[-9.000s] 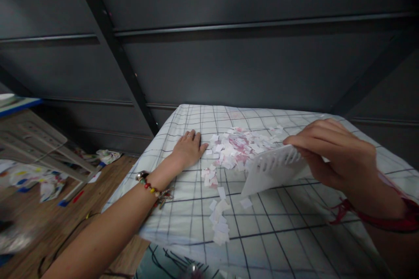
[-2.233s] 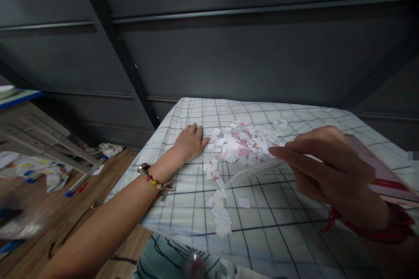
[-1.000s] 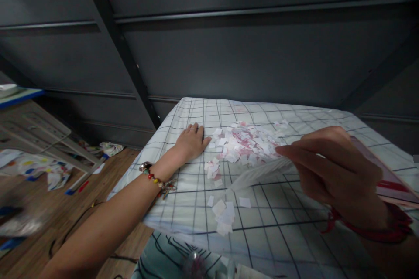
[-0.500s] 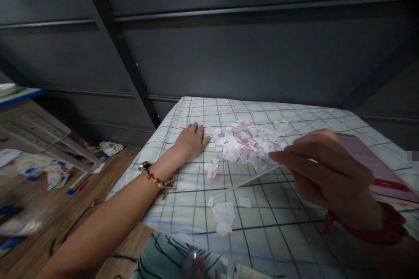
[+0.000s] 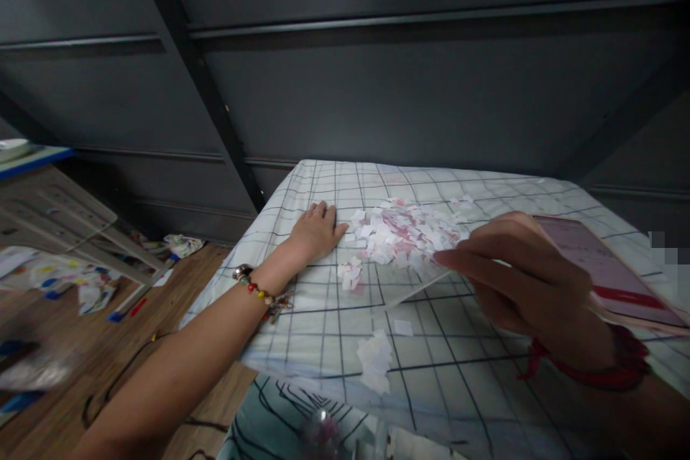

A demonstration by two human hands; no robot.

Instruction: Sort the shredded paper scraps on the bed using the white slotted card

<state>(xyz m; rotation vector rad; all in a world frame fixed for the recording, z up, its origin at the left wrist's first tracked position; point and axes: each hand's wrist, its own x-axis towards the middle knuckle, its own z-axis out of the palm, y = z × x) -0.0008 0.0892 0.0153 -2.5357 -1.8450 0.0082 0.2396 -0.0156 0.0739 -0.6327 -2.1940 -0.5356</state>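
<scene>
My left hand (image 5: 317,231) lies flat on the white checked cloth (image 5: 458,388), its fingers stretched out just left of a heap of torn paper scraps (image 5: 407,233), white and pinkish. My right hand (image 5: 525,280) pinches a thin, clear strip or sheet edge (image 5: 417,292), slanting down toward the cloth in front of the heap; its exact kind I cannot make out. A small clump of scraps (image 5: 350,273) sits near the heap's left side. Closer to me lie another clump (image 5: 376,361) and a single white scrap (image 5: 403,328).
A phone or tablet (image 5: 598,259) with a lit screen lies partly behind my right hand. Dark panels (image 5: 404,93) rise behind the table. At the left stand a blue-edged table (image 5: 40,162) and litter on the wooden floor. Blurred clear items (image 5: 323,431) are at the bottom.
My right hand has shifted slightly left with the clear strip. The nearest clump of scraps has moved a little right, and a small scrap beside it no longer shows separately. My left hand stays put.
</scene>
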